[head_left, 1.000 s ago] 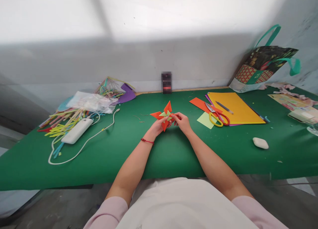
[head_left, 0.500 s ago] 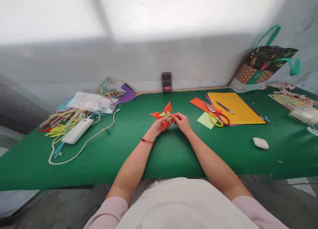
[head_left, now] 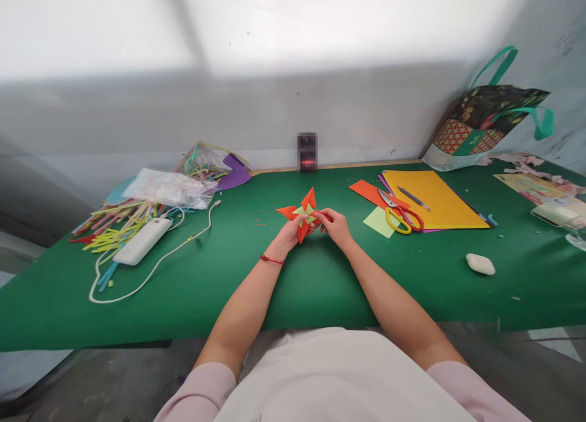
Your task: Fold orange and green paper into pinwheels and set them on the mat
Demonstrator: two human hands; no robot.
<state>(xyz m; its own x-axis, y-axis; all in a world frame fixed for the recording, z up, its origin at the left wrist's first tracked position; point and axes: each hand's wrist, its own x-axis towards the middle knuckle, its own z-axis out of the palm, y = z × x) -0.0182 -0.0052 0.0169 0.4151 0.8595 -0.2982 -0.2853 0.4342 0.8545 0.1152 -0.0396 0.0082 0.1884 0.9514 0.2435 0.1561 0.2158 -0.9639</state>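
Note:
Above the green table, a folded paper star (head_left: 309, 198) with orange points and a pale green centre is held between both hands. My left hand (head_left: 293, 234) is closed on its lower left part, the thumb lying across the green middle. With closed fingers, my right hand (head_left: 334, 225) pinches the star's right-hand point, which is mostly hidden by those fingers. To the right lie scissors (head_left: 399, 225) with one yellow and one red handle, across an orange paper strip (head_left: 364, 192) and beside a pale green paper square (head_left: 378, 221).
Yellow paper sheets (head_left: 442, 196) bear a grey pen (head_left: 414, 198). A white case (head_left: 480, 264) lies at right, a patterned bag (head_left: 485, 126) behind. On the left are a white power bank (head_left: 143, 241) with its cable, plastic wrap (head_left: 167, 187) and colourful strips.

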